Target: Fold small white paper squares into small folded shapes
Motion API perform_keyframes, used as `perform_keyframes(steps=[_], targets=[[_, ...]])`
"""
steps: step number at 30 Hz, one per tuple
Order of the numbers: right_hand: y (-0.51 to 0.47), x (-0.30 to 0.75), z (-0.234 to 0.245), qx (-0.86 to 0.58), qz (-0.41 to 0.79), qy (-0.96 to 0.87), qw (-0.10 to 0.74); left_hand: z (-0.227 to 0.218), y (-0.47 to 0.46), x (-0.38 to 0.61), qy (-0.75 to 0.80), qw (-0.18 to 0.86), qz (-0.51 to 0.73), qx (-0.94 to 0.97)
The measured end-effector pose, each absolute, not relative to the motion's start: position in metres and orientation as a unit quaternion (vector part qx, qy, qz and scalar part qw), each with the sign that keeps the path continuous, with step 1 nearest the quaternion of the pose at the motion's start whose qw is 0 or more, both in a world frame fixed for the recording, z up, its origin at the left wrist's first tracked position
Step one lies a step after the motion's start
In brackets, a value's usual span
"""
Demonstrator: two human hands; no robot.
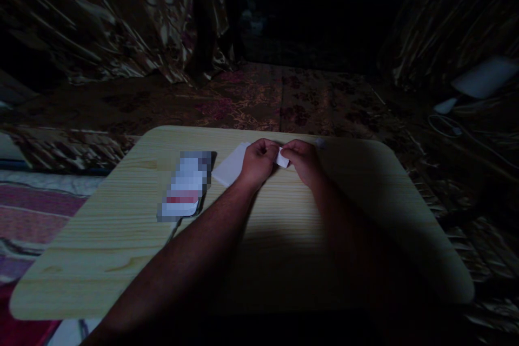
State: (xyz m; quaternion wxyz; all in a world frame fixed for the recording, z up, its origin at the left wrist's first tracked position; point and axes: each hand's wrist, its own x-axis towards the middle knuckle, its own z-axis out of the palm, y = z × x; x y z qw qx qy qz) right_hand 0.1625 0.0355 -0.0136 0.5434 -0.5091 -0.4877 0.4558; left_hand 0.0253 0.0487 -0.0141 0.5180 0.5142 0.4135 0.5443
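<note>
Both my hands meet near the far edge of a light wooden table (121, 238). My left hand (257, 163) is closed, its fingers pinching a small white piece of paper (283, 158). My right hand (303, 161) is closed too and pinches the same small piece from the other side. Under and left of my left hand a larger white sheet of paper (230, 166) lies flat on the table.
A phone (185, 186) with a lit, blurred screen lies on the table left of the sheet, a cable running from its near end. Patterned bedding and dark draped fabric surround the table. White objects and a cable (450, 124) lie at the right. The room is very dim.
</note>
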Motion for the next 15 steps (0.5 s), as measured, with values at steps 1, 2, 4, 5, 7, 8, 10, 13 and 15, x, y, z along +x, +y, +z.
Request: perform_keyframes(steps=[1,2,4,5,7,8,10,13,15], targets=[[0.0350,0.1623,-0.0131,-0.512,0.451,-0.492,0.540,-0.0142,0.0483,0.0255,0.415,0.514,0.545,0.517],[0.0346,0.1622,-0.0128,-0.513,0.448,-0.495,0.540,-0.0143,0.0481,0.0256,0.415,0.509,0.545,0.521],[0.0344,0.1621,-0.0130,-0.514,0.442,-0.495,0.544,-0.0147,0.0477,0.0259,0.418,0.497,0.545,0.531],[0.0344,0.1621,-0.0132,-0.514,0.439,-0.496,0.545,-0.0149,0.0475,0.0260,0.419,0.491,0.546,0.535],[0.0344,0.1619,-0.0135,-0.515,0.437,-0.497,0.545,-0.0149,0.0470,0.0263,0.424,0.479,0.548,0.539],[0.0343,0.1618,-0.0135,-0.514,0.438,-0.497,0.544,-0.0147,0.0466,0.0264,0.427,0.475,0.549,0.539],[0.0340,0.1613,-0.0131,-0.512,0.442,-0.497,0.543,-0.0137,0.0456,0.0264,0.434,0.465,0.550,0.541],[0.0332,0.1605,-0.0121,-0.507,0.447,-0.498,0.544,-0.0119,0.0441,0.0262,0.443,0.445,0.547,0.554],[0.0327,0.1601,-0.0116,-0.504,0.448,-0.498,0.545,-0.0115,0.0435,0.0260,0.447,0.435,0.545,0.561]])
